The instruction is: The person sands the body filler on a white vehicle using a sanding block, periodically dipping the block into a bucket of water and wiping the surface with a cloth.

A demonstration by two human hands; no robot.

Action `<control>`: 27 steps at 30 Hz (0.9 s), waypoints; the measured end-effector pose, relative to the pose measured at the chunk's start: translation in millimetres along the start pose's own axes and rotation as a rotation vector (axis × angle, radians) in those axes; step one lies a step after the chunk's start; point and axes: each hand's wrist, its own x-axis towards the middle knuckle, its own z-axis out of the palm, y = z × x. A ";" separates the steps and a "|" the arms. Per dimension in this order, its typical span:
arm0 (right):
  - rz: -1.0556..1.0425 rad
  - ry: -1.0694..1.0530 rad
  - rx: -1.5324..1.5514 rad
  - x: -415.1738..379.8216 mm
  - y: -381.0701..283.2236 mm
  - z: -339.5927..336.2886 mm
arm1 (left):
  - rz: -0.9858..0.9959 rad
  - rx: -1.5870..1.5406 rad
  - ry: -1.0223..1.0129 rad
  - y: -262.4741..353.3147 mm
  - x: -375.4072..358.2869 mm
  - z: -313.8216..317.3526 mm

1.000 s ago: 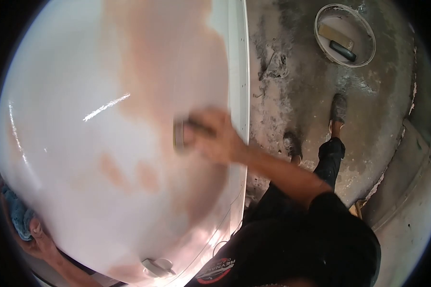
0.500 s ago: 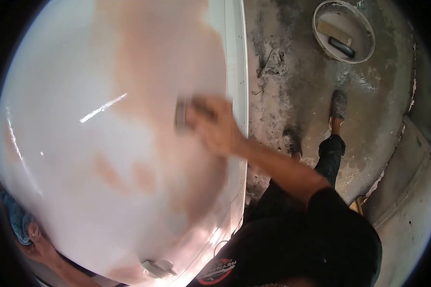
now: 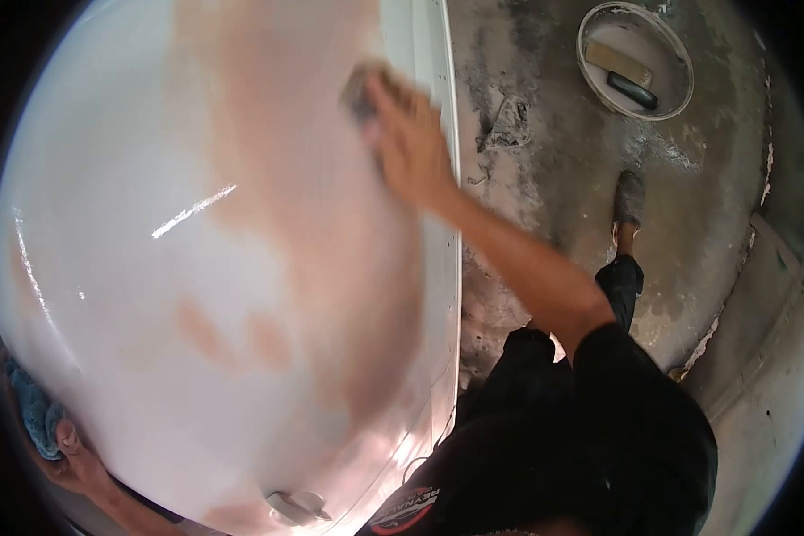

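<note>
A large white car panel with pinkish-brown patches fills the left and middle of the view. My right hand is closed round a small dark block, blurred by motion, against the upper right part of the panel near its edge. At the lower left, my left hand grips a blue cloth beside the panel's curved lower edge. A door handle shows at the bottom of the panel.
On the wet, stained floor stands a round bucket holding cloudy liquid, a tan block and a dark block. My foot is below it. A pale, worn surface lies at the right.
My right hand has moved up along the panel with the dark block. My left hand and the blue cloth have hardly moved. One of my feet has gone out of sight.
</note>
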 end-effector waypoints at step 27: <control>-0.197 -0.292 0.102 -189.6 -55.9 -27.6 | -0.380 -0.230 0.005 -109.0 -29.6 -41.6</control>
